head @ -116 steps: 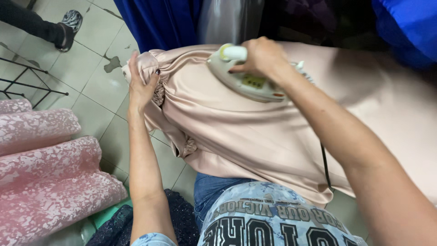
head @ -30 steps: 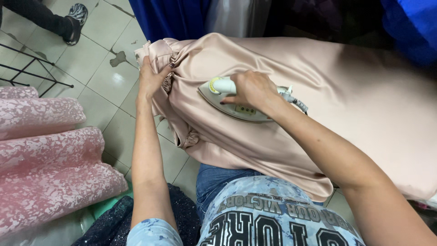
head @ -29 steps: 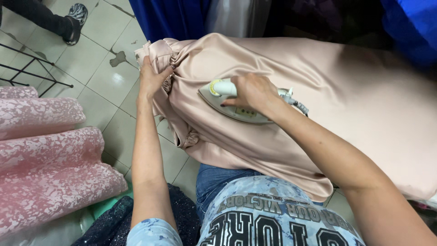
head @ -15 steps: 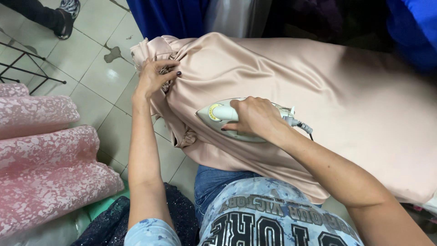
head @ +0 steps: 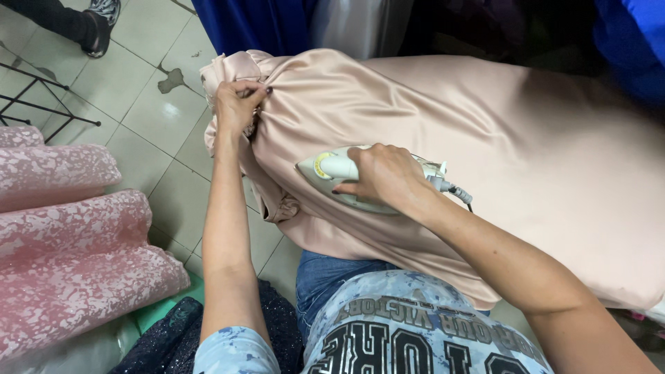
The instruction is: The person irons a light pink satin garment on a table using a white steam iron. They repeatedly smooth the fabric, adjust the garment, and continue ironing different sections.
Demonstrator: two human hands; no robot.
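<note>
Head view shows the right hand (head: 388, 179) closed around the handle of a pale iron (head: 331, 166), which rests on the beige satin cloth (head: 526, 145). At the gathered end, the left hand (head: 235, 105) pinches the cloth.

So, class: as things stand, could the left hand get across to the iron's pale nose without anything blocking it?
Probably yes. The left hand grips the gathered end of the satin fabric, and only smooth cloth lies between it and the iron, which the right hand holds by the handle.
</note>
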